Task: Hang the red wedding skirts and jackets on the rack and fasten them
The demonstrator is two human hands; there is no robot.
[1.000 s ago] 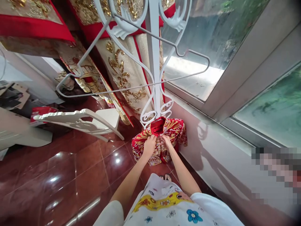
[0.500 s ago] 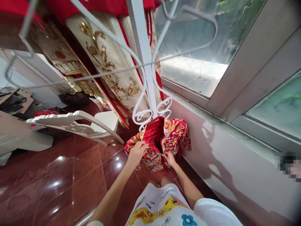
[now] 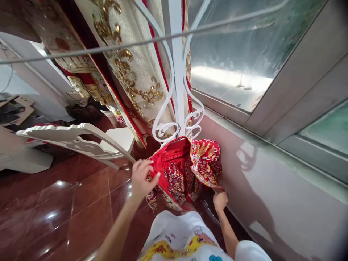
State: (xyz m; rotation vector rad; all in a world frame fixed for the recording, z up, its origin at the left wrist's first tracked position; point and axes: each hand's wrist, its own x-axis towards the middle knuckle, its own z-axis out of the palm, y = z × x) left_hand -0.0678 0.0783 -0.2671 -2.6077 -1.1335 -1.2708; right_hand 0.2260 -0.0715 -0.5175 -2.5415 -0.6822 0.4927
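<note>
A small red jacket with gold embroidery (image 3: 201, 160) hangs low on the white metal garment stand (image 3: 177, 90), its front spread open so the red lining shows. My left hand (image 3: 143, 178) pinches the jacket's left front edge and holds it out to the left. My right hand (image 3: 220, 200) is closed on the jacket's lower right hem, down near the floor by the wall. My white printed top fills the bottom of the view.
Cream and red gold-embroidered garments (image 3: 130, 69) hang behind the stand. A white chair (image 3: 78, 139) stands at the left on the glossy red tiled floor (image 3: 62, 214). A window (image 3: 239, 61) and a pale wall (image 3: 277, 206) run along the right.
My hands have moved apart, pulling the jacket's front open: the left hand went left and up with one edge, the right dropped to the lower hem. The camera has tilted lower.
</note>
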